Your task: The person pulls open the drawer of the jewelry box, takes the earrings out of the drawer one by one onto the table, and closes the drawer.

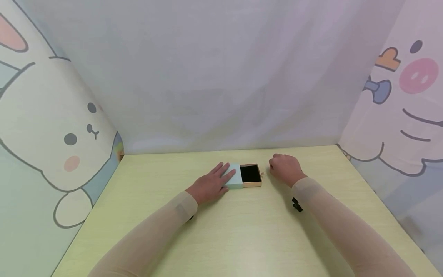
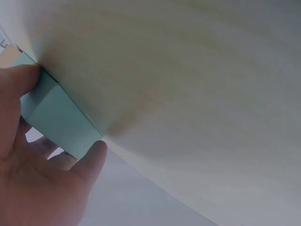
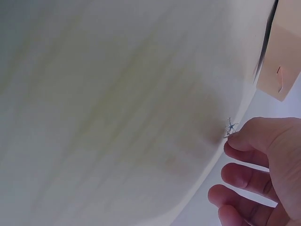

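A small drawer box with a pale mint sleeve (image 1: 236,180) lies on the table, its peach drawer (image 1: 252,184) slid out to the right. Black padding (image 1: 250,174) lines the drawer, and a small pull tab (image 1: 262,174) sticks out at its end. My left hand (image 1: 209,186) holds the sleeve from the left, fingers spread over its top and around its edges. Just right of the drawer is my right hand (image 1: 285,168). Between its thumb and forefinger it pinches a tiny silvery star-shaped piece (image 3: 230,126), seen in the right wrist view; the fingertips hide part of it.
The pale wood-grain table (image 1: 235,234) ends at a plain light curtain (image 1: 221,84) behind the box. Cartoon-printed cloth stands on both sides, with a rabbit (image 1: 52,127) at left and a pink-cheeked figure (image 1: 398,111) at right.
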